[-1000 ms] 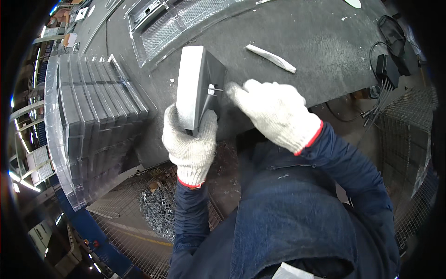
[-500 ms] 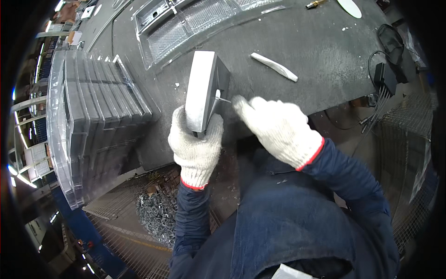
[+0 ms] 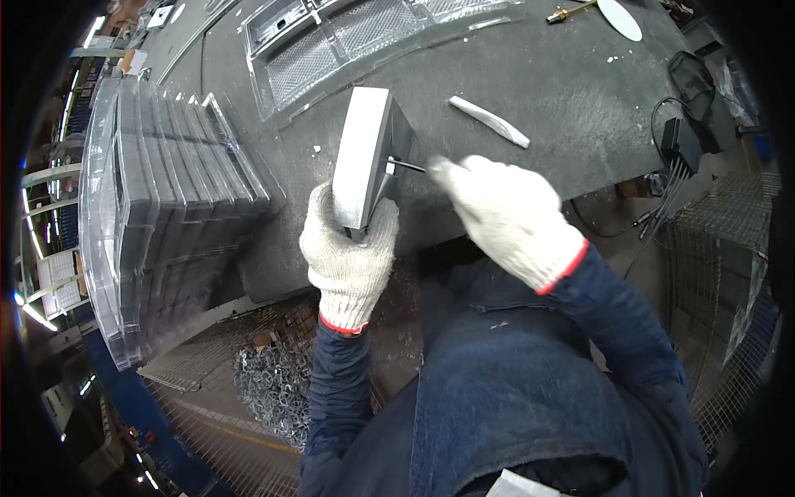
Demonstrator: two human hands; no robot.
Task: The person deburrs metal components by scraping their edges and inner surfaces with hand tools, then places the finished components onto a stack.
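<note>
My left hand [image 3: 349, 257], in a white knit glove with a red cuff, grips the near end of a grey block-shaped part [image 3: 361, 157] with a pale upper face and a darker right side. The part is held up over the grey table. From its right side a thin dark rod [image 3: 407, 166] sticks out toward my gloved right hand [image 3: 505, 215], whose fingers are closed at the rod's outer end. Those fingertips are smeared by motion. A small white tab [image 3: 390, 167] shows on the part's side, beside the rod.
Stacked clear plastic trays [image 3: 174, 182] stand at left. Another clear tray [image 3: 310, 62] lies on the table [image 3: 571, 108] at the back. A white strip [image 3: 489, 121] lies right of the part. Farther right are a white disc [image 3: 619, 20] and a black box with cables [image 3: 681, 145].
My right hand has drawn slightly right, away from the part. More of the dark rod now shows between them. My left hand keeps its hold, nearly unmoved.
</note>
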